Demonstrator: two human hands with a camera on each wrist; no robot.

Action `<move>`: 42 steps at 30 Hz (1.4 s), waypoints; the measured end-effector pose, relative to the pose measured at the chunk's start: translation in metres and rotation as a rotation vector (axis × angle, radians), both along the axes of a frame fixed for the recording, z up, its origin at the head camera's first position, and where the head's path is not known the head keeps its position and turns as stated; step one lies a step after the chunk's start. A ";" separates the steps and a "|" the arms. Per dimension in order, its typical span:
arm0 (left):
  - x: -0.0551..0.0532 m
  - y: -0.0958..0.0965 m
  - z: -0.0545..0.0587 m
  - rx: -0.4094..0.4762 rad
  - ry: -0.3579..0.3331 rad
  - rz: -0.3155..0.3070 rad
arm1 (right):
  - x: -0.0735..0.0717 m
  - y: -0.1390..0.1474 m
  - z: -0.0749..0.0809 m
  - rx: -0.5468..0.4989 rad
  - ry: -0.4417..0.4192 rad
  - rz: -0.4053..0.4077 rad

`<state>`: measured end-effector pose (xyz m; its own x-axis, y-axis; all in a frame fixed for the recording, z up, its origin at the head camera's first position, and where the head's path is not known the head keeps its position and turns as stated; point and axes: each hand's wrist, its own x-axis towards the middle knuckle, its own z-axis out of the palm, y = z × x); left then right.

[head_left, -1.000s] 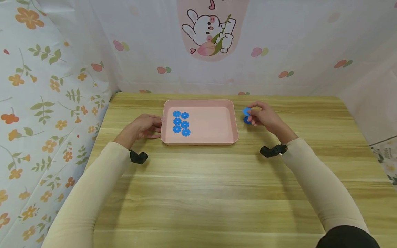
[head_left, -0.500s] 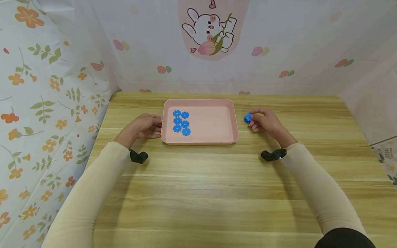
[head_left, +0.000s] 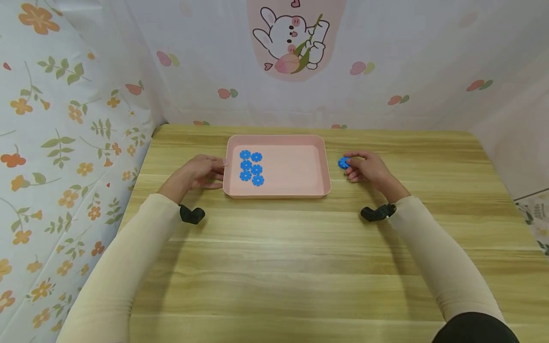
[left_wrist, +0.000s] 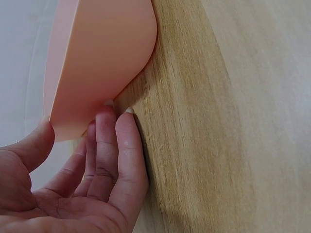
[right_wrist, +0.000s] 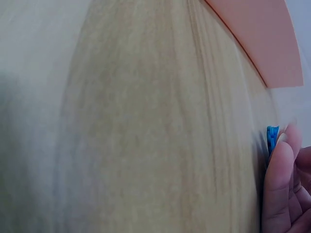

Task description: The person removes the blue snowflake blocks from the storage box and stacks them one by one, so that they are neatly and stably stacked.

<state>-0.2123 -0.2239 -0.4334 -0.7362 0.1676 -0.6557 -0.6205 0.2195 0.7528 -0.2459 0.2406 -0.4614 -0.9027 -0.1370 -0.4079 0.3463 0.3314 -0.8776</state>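
A shallow pink tray (head_left: 296, 166) lies on the table with several blue notched, flower-shaped discs (head_left: 246, 165) grouped in its left half. My left hand (head_left: 201, 172) holds the tray's left end. In the left wrist view its thumb (left_wrist: 43, 141) is at the rim and its fingers (left_wrist: 104, 141) reach the lower edge of the outer wall. Right of the tray, my right hand (head_left: 368, 167) pinches blue notched discs (head_left: 343, 163) stacked low on the table. The right wrist view shows the stack edge-on as a small blue piece (right_wrist: 272, 138) at the fingertips.
The wood-grain table (head_left: 274, 267) extends toward me and to both sides. A white curtain with fruit prints (head_left: 193, 62) hangs behind it, and a floral cloth (head_left: 64, 190) covers the left side. Each wrist carries a black camera mount (head_left: 192, 215).
My right hand has lowered a light blue disc onto the darker one beside the tray, and the two now line up. The left hand stays at the tray.
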 end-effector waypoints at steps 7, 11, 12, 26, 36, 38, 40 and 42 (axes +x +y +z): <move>0.000 0.000 0.001 0.009 -0.001 0.000 | -0.003 0.000 -0.002 0.018 -0.003 0.003; 0.000 0.000 0.001 0.006 0.001 0.000 | -0.003 0.000 -0.001 0.030 -0.006 0.009; 0.000 0.000 0.001 0.006 0.002 0.000 | -0.003 0.000 0.000 0.034 -0.007 0.013; 0.000 -0.001 0.001 0.006 0.003 -0.003 | -0.010 -0.004 0.028 0.080 0.006 0.102; 0.001 -0.001 0.001 0.002 0.005 -0.008 | -0.013 -0.035 0.054 0.124 0.021 0.168; 0.001 0.000 0.001 0.000 0.004 -0.006 | -0.013 -0.044 0.056 0.122 0.018 0.191; 0.001 0.000 0.001 -0.001 0.001 -0.002 | -0.014 -0.052 0.057 0.117 0.021 0.215; 0.002 0.000 0.001 -0.001 -0.001 -0.002 | -0.015 -0.061 0.057 0.113 0.025 0.242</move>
<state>-0.2107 -0.2241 -0.4323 -0.7350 0.1689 -0.6567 -0.6210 0.2213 0.7519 -0.2611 0.1796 -0.4048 -0.8593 -0.3050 -0.4107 0.2235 0.4983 -0.8377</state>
